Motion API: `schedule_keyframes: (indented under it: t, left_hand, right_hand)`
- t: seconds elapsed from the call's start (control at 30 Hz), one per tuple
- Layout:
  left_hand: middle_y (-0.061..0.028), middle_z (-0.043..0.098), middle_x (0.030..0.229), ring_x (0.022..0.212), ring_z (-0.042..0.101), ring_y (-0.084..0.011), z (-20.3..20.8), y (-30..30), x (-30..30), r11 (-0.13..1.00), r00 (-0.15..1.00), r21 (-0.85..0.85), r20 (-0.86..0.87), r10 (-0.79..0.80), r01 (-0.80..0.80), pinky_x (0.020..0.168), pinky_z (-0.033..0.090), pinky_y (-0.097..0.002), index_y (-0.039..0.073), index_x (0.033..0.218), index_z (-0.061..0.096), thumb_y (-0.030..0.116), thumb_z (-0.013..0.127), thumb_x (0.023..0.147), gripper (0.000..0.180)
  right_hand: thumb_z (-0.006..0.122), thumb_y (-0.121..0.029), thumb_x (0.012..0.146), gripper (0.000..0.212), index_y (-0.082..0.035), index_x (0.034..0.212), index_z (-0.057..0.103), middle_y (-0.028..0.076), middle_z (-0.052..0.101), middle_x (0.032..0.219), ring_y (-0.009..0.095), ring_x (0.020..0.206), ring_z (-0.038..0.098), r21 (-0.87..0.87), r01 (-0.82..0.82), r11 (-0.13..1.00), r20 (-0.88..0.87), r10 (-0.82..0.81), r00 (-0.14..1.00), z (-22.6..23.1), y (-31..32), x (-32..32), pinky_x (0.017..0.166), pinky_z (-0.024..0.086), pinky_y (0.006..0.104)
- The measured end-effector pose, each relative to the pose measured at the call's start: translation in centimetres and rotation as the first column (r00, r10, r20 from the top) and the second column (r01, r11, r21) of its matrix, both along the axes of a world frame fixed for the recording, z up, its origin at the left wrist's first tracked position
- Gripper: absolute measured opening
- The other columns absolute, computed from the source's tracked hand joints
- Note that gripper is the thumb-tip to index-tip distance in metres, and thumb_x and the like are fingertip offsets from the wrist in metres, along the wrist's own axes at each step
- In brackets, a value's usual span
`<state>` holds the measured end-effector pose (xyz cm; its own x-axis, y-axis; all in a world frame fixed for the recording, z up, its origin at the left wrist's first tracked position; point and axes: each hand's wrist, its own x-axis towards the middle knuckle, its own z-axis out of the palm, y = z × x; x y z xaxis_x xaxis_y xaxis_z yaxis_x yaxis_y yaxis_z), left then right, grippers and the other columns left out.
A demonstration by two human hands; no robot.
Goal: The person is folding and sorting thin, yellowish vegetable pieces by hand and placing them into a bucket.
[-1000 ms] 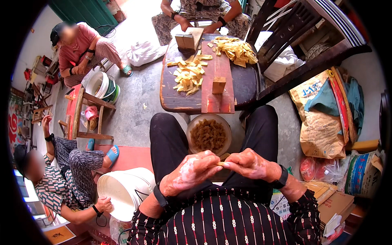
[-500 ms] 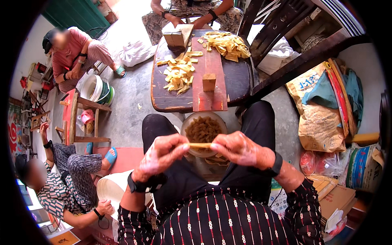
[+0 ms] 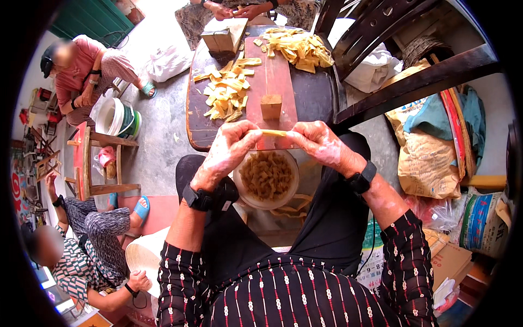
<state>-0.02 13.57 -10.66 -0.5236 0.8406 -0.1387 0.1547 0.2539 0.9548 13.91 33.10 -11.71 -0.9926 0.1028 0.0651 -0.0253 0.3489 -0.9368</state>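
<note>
My left hand and my right hand each pinch one end of a thin yellow strip. It is stretched level between them, over the near end of a reddish board. Just below my hands, between my knees, a round pale tub contains many brownish-yellow curled pieces. Upright on the board, beyond the strip, stands a small wooden block. Loose yellow strips lie left of the board, and a larger heap of strips lies on its far right.
The board rests on a dark wooden tabletop, with a larger block at its far left. Another person's hands are across it. Two people sit at left, near a white bucket and a wooden stool. Paper sacks stand at right.
Both hands have moved away from my body, carrying the strip from above the tub to over the board's near end. More of the tub's contents now shows. The whole view has shifted slightly.
</note>
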Motion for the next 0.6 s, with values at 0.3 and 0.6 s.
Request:
schedule_keyframes:
  t: [0.3, 0.6]
  left_hand:
    - [-0.0037, 0.056, 0.061, 0.056, 0.048, -0.0096, -4.7, 1.5, 0.0, 0.988, 0.98, 0.034, -0.124, 0.153, -0.15, 0.052, 0.04, -0.0285, -0.004, 0.081, 0.063, 0.021, 0.058, 0.092, 0.028]
    - [-0.0147, 0.066, 0.105, 0.1, 0.061, -0.0223, -1.2, -3.9, 3.6, 0.998, 0.952, -0.025, -0.3, -0.055, 0.05, 0.087, 0.047, -0.0332, -0.003, 0.114, 0.061, 0.021, 0.059, 0.095, 0.031]
  right_hand:
    - [0.057, -0.018, 0.094, 0.03, 0.003, 0.073, 0.055, 0.004, 0.041, 0.056, 0.011, 0.055, 0.037, 0.138, 0.047, 0.989, 0.031, -0.051, 0.998, -3.6, 0.6, -0.6, 0.051, 0.035, 0.0322]
    - [0.056, -0.016, 0.095, 0.026, 0.002, 0.078, 0.056, 0.012, 0.045, 0.061, 0.02, 0.056, 0.047, 0.037, -0.011, 0.999, 0.048, 0.009, 0.999, 1.1, -3.0, 4.6, 0.051, 0.038, 0.0343]
